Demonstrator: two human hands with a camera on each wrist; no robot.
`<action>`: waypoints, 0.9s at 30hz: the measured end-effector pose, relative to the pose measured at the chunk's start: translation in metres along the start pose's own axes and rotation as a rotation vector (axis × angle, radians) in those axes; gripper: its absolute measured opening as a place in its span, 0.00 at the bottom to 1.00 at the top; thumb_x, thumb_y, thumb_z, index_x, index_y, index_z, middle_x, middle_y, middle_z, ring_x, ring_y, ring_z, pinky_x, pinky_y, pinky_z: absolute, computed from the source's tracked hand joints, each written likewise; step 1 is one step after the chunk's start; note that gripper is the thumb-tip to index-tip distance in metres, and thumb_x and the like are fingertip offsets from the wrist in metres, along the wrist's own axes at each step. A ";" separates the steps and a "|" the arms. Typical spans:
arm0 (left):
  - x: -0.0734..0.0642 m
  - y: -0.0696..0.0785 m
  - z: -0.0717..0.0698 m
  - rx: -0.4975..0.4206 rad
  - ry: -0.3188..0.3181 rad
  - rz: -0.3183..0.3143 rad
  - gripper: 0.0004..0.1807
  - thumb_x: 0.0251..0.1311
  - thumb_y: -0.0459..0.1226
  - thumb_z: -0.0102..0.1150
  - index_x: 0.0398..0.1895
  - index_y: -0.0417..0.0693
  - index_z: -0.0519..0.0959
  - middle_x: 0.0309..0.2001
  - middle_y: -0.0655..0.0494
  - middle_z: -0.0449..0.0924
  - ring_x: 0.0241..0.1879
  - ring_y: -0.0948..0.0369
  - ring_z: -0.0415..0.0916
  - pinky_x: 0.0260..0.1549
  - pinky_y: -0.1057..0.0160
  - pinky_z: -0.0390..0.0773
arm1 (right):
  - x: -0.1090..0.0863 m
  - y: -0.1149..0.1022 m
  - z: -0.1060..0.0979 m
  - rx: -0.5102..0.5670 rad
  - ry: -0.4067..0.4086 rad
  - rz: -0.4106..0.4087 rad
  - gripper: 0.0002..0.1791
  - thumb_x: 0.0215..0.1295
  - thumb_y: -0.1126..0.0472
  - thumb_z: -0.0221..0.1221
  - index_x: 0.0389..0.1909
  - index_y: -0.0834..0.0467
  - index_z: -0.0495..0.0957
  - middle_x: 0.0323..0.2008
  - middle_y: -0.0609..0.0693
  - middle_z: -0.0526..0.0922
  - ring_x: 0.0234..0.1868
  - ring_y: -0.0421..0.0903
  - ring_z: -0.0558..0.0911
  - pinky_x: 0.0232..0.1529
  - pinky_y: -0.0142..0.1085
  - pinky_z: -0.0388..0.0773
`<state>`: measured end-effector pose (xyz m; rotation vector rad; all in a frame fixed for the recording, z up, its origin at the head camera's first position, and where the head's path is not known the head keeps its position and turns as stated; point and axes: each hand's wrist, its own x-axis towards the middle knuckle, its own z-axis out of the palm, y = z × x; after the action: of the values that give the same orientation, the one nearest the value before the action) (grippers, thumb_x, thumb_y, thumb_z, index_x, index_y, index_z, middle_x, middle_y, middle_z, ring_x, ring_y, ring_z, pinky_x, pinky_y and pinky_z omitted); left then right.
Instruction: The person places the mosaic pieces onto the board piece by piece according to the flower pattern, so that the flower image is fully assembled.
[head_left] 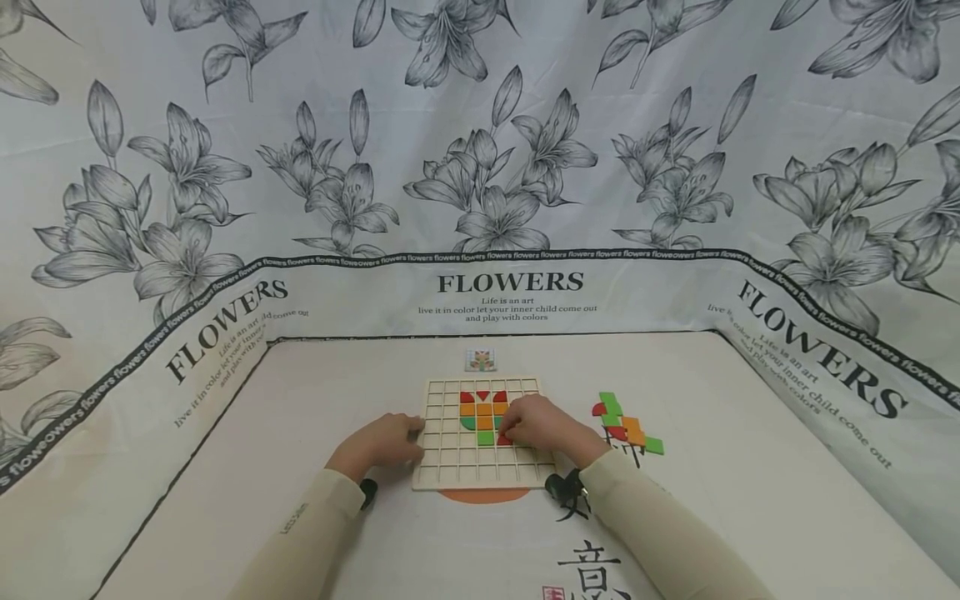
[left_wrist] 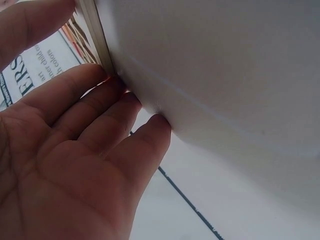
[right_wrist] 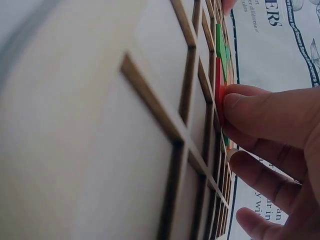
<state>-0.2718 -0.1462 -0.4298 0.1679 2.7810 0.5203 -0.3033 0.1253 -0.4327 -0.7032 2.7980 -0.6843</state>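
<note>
Board: the pale gridded board (head_left: 442,457) lies flat on the table (head_left: 300,417) in front of the person, its raised ridges marking square cells.
Pieces on the board: red, orange, green and teal ones sit around the middle and toward 12 o'clock, with a green square (head_left: 486,437) at the 6 o'clock end of the cluster.
Red piece: just at 3 o'clock of the green square, partly covered by fingers, so its full outline cannot be told.
Right hand: this hand (head_left: 543,421) reaches in from 4 o'clock, thumb and forefinger closed in a pinch on the red piece (right_wrist: 219,87), the other fingers loosely bent.
Left hand: at the board's 9 o'clock edge, this hand (head_left: 382,442) rests fingertips against the side, fingers relaxed, seemingly steadying it.
Step at the board: judged to be setting the red piece into its cell; whether it lies fully down cannot be told.
Next move: seems to call for squaring the piece between the ridges, then letting go without nudging the green square.
Loose pieces: a small heap (head_left: 633,431) of green, red and orange lies off the board at 3 o'clock.
Card: a small patterned card (head_left: 480,360) lies just beyond 12 o'clock.
</note>
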 end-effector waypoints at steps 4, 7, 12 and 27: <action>-0.001 0.001 -0.001 0.001 0.003 -0.001 0.34 0.54 0.42 0.64 0.67 0.48 0.70 0.65 0.50 0.72 0.47 0.55 0.68 0.52 0.53 0.74 | -0.001 0.000 -0.001 -0.006 0.000 0.004 0.06 0.62 0.60 0.63 0.32 0.48 0.88 0.37 0.42 0.84 0.40 0.43 0.76 0.49 0.40 0.78; -0.001 0.001 -0.001 0.000 0.000 -0.008 0.35 0.54 0.42 0.64 0.68 0.49 0.70 0.65 0.50 0.72 0.47 0.55 0.68 0.52 0.53 0.74 | -0.001 0.000 -0.002 -0.013 0.000 -0.013 0.06 0.62 0.60 0.63 0.32 0.48 0.88 0.36 0.42 0.83 0.39 0.43 0.75 0.48 0.40 0.78; -0.001 0.002 -0.001 0.000 -0.004 -0.014 0.35 0.54 0.42 0.64 0.68 0.49 0.70 0.65 0.50 0.73 0.47 0.55 0.68 0.51 0.53 0.74 | -0.002 0.001 -0.002 -0.035 0.013 -0.036 0.05 0.62 0.60 0.63 0.34 0.48 0.88 0.34 0.41 0.81 0.37 0.43 0.74 0.43 0.37 0.76; -0.003 0.002 -0.001 0.002 0.001 -0.003 0.34 0.55 0.42 0.63 0.68 0.48 0.70 0.66 0.49 0.72 0.49 0.55 0.69 0.56 0.51 0.73 | -0.013 0.019 -0.026 -0.133 0.087 0.041 0.05 0.63 0.59 0.63 0.37 0.49 0.86 0.37 0.41 0.82 0.41 0.42 0.76 0.50 0.43 0.76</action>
<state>-0.2689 -0.1455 -0.4269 0.1643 2.7829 0.5165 -0.3070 0.1563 -0.4185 -0.6514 2.9513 -0.5376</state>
